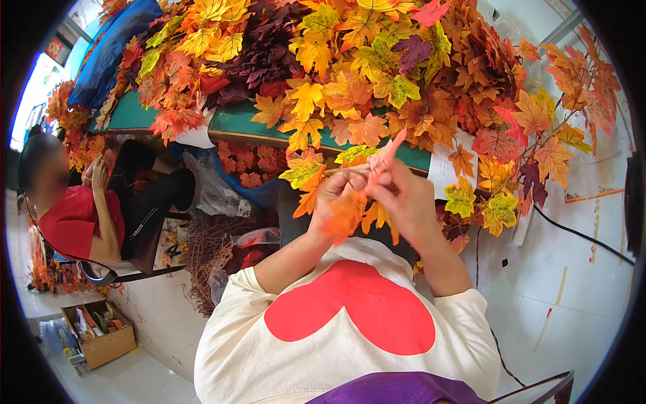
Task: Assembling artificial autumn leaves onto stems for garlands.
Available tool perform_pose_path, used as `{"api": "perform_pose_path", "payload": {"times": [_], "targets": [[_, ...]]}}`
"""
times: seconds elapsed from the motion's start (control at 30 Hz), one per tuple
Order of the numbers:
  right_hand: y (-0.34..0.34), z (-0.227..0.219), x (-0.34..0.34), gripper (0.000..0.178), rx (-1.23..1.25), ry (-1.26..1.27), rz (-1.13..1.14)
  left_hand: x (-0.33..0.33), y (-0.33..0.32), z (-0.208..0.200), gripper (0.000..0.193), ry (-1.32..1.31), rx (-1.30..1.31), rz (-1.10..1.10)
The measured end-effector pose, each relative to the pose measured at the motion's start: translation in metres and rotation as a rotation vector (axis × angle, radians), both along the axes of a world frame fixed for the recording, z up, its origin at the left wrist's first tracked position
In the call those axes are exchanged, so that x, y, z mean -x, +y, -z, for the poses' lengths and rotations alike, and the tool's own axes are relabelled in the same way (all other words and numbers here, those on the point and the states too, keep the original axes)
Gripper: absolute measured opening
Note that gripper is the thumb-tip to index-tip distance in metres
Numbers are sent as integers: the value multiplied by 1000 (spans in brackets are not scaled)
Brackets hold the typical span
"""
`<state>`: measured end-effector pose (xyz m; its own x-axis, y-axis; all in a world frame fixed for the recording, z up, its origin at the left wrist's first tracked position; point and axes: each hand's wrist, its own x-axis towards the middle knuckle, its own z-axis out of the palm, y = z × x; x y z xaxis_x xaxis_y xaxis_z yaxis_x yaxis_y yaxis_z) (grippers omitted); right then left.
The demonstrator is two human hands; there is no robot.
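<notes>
In front of my chest, at the near edge of the green table (249, 128), both hands are closed on a spray of artificial maple leaves. My left hand (328, 195) pinches its stems. Around its fingers hang a yellow-green leaf (301, 173) and an orange leaf (344, 214), the latter blurred. Close beside it, my right hand (412, 202) has thumb and fingers pressed together at the base of a pinkish-red leaf (387, 156), which points upward. The stem between the fingertips is mostly hidden.
Heaped artificial leaves (350, 54) cover the table. A long leafy branch (538, 155) hangs off its right end. At left sits a co-worker in a red shirt (81, 225). Brown twigs (205, 246), a cardboard box (111, 345) and a black cable (582, 236) lie lower around me.
</notes>
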<state>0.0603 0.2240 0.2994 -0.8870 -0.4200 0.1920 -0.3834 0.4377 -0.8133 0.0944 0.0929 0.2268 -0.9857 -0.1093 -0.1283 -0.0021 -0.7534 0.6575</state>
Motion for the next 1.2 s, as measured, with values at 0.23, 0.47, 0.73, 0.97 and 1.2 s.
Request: {"api": "perform_pose_path", "payload": {"times": [0.23, 0.47, 0.73, 0.97, 1.2], "targets": [[4, -5, 13, 34, 93, -254, -221, -13, -6, 3, 25, 229, -252, 104], [10, 8, 4, 37, 64, -213, -65, -11, -6, 12, 23, 210, 66, 42], [9, 12, 24, 27, 298, -360, -154, -19, -1, 20, 30, 371, 1036, -87], [5, 1, 62, 29, 486, -800, -303, -14, -3, 0, 31, 4, 45, 146], [-10, -8, 60, 32, 867, -1005, -560, -32, -13, -13, 31, -94, -331, 54]]}}
